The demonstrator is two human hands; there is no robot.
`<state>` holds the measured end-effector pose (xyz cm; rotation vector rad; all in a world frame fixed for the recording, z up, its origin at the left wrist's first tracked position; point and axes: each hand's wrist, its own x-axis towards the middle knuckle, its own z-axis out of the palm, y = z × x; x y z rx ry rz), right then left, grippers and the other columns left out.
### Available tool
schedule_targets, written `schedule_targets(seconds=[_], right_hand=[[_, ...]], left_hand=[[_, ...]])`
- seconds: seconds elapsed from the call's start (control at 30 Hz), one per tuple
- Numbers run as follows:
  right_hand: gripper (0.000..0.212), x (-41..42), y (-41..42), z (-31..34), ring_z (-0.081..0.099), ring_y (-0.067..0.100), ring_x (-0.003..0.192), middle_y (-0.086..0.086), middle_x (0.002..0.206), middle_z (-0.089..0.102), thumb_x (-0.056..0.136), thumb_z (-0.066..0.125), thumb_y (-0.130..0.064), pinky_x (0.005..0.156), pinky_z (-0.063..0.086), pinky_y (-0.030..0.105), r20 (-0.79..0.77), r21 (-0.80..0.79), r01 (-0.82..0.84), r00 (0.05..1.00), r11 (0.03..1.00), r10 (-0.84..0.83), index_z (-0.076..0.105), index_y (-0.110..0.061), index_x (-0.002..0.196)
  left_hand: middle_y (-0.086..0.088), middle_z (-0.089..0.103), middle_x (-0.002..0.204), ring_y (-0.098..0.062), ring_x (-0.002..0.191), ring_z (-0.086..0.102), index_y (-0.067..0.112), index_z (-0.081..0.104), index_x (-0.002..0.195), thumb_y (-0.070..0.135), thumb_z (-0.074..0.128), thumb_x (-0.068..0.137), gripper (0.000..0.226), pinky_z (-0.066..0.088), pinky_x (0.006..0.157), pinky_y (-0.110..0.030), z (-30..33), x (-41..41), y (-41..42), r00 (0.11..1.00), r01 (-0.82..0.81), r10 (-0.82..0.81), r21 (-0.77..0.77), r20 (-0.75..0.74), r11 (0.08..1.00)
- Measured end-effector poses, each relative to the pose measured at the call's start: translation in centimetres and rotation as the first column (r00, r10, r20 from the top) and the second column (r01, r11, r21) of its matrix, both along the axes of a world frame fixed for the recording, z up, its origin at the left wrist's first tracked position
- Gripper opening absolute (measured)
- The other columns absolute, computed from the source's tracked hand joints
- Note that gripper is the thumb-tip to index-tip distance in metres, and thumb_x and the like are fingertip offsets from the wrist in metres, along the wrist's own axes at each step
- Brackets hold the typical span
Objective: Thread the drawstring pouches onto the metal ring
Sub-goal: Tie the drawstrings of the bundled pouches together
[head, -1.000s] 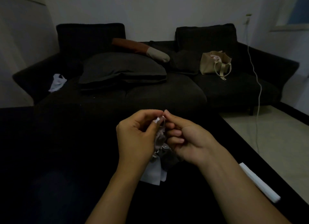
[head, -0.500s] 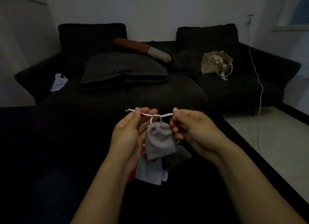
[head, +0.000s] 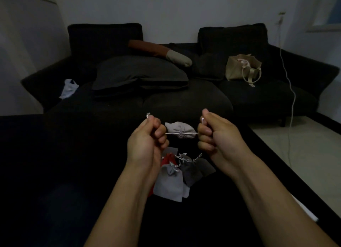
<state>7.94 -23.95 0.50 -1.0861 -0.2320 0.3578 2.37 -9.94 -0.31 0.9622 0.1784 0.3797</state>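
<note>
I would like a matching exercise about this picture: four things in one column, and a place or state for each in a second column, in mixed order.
Things
1. light grey pouch
2. red pouch
3. beige tote bag
4. white cable

Places or states
a. stands on the sofa's right seat
b. hangs from the wall down to the floor
c. held on its drawstring between the left hand and right hand
d. lies in the pile below the hands, partly covered

Pairs: 1-c, 2-d, 3-a, 4-b
</note>
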Motion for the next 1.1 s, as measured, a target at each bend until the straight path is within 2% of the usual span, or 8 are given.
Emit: schedule_targets(seconds=[0.2, 0.37, 0.5, 0.6, 0.77, 0.83, 0.93, 1.1], right_hand=[[0.036, -0.3, -0.8, 0.7, 0.02, 0.005, 0.039, -0.004, 0.05, 0.03, 0.103, 0.042, -0.028, 0.036, 0.015, 0.016, 0.141, -0.107, -0.03, 0.989, 0.994, 0.045, 0.04, -0.016, 0.069], [0.029, 0.0, -0.7, -0.2, 0.028, 0.009, 0.038, -0.004, 0.046, 0.035, 0.098, 0.056, -0.022, 0.039, 0.024, 0.019, 0.338, -0.315, 0.085, 0.941, 0.945, 0.028, 0.046, -0.015, 0.071], [0.023, 0.1, -1.8, -1.3, 0.04, 0.003, 0.041, -0.005, 0.045, 0.048, 0.08, 0.076, -0.041, 0.043, 0.032, 0.019, 0.626, -0.69, 0.345, 0.726, 0.636, 0.286, 0.066, -0.022, 0.088], [0.037, 0.1, -2.2, -1.3, 0.045, 0.003, 0.04, -0.007, 0.042, 0.05, 0.077, 0.075, -0.051, 0.041, 0.031, 0.016, 0.63, -0.764, 0.43, 0.658, 0.482, 0.412, 0.069, -0.016, 0.066], [0.055, 0.2, -1.8, -1.6, 0.042, 0.004, 0.044, -0.002, 0.045, 0.043, 0.085, 0.067, -0.051, 0.045, 0.034, 0.021, 0.565, -0.701, 0.26, 0.771, 0.664, 0.293, 0.054, -0.008, 0.052], [0.052, 0.0, -1.4, -1.5, 0.042, 0.009, 0.044, 0.003, 0.049, 0.043, 0.092, 0.059, -0.047, 0.045, 0.033, 0.022, 0.42, -0.617, 0.074, 0.873, 0.784, 0.249, 0.056, -0.007, 0.059], [0.045, -0.2, -0.9, -1.5, 0.045, 0.015, 0.051, 0.014, 0.059, 0.047, 0.096, 0.057, -0.034, 0.045, 0.036, 0.019, 0.262, -0.554, -0.08, 0.928, 0.829, 0.264, 0.059, 0.005, 0.074], [0.046, 0.8, -1.3, -2.3, 0.036, 0.009, 0.046, 0.001, 0.049, 0.038, 0.093, 0.065, -0.025, 0.045, 0.034, 0.023, 0.385, -0.633, 0.072, 0.893, 0.771, 0.232, 0.044, -0.017, 0.053]], left_hand=[[0.006, 0.038, 0.05, -0.007, 0.044, 0.038, 0.017, 0.049, 0.064, 0.025, 0.039, 0.103, 0.041, 0.036, 0.044, -0.019, 0.5, -0.3, 1.2, 1.0, 0.024, -0.025, 0.106, 0.0, 0.994], [-0.001, 0.045, 0.052, -0.011, 0.049, 0.047, 0.009, 0.062, 0.073, 0.019, 0.048, 0.101, 0.032, 0.046, 0.049, -0.021, 0.2, -0.4, 0.3, 0.997, -0.08, 0.071, 0.511, 0.037, 0.856], [-0.013, 0.049, 0.056, -0.02, 0.052, 0.046, -0.001, 0.063, 0.079, 0.007, 0.063, 0.091, 0.014, 0.041, 0.05, -0.024, -0.2, -0.8, 0.7, 0.987, -0.162, 0.128, 0.626, 0.1, 0.763], [-0.008, 0.055, 0.054, -0.021, 0.052, 0.052, 0.008, 0.068, 0.081, 0.004, 0.067, 0.085, 0.007, 0.046, 0.054, -0.025, -0.4, -1.0, 1.0, 0.986, -0.168, 0.126, 0.744, 0.113, 0.647], [0.003, 0.067, 0.063, -0.005, 0.062, 0.066, 0.025, 0.074, 0.09, 0.012, 0.074, 0.08, 0.016, 0.052, 0.06, -0.014, -1.1, -1.6, 1.4, 0.995, -0.074, 0.084, 0.978, 0.058, 0.196], [0.01, 0.071, 0.07, 0.002, 0.068, 0.067, 0.026, 0.077, 0.09, 0.018, 0.073, 0.082, 0.012, 0.051, 0.063, -0.011, -1.2, -1.6, 1.6, 0.997, -0.06, 0.055, 0.992, 0.054, 0.111], [0.014, 0.073, 0.073, 0.004, 0.071, 0.068, 0.026, 0.078, 0.085, 0.022, 0.072, 0.084, 0.007, 0.051, 0.064, -0.011, -1.0, -1.5, 1.8, 0.998, -0.048, 0.035, 0.994, 0.044, 0.102], [0.009, 0.072, 0.071, -0.003, 0.068, 0.069, 0.023, 0.077, 0.076, 0.026, 0.072, 0.086, 0.012, 0.052, 0.061, -0.019, -1.0, -1.7, 2.2, 1.0, 0.006, -0.03, 0.983, 0.0, 0.185]])
